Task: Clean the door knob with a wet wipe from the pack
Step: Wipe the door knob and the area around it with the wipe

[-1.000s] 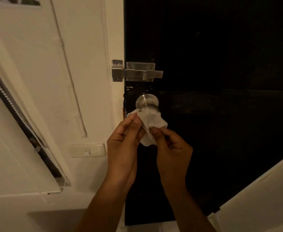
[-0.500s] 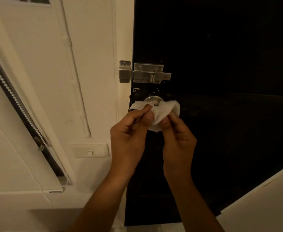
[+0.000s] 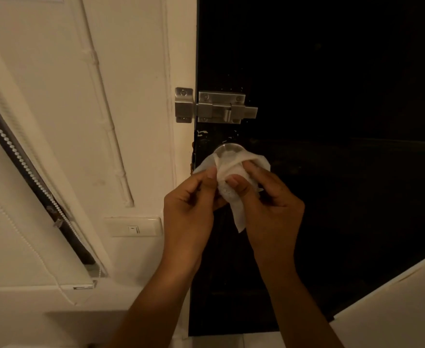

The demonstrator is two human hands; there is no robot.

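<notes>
Both forearms reach up from the lower edge of the view toward the black door [image 3: 331, 96]. The left hand [image 3: 188, 209] has its fingers curled, and its thumb and forefinger pinch the left edge of the white wipe [image 3: 231, 177]. The right hand [image 3: 274, 209] also has curled fingers; its thumb presses the bunched wipe from the front. The wipe drapes over the metal door knob [image 3: 227, 148], leaving only the knob's top rim exposed, and one corner hangs down between the hands. The knob sits just below the metal bolt [image 3: 216, 106], near the door's left edge. Compared with half a second ago, the wipe covers more of the knob and is more bunched, and the hanging corner is longer. A light switch [image 3: 133, 228] is on the wall to the left.
</notes>
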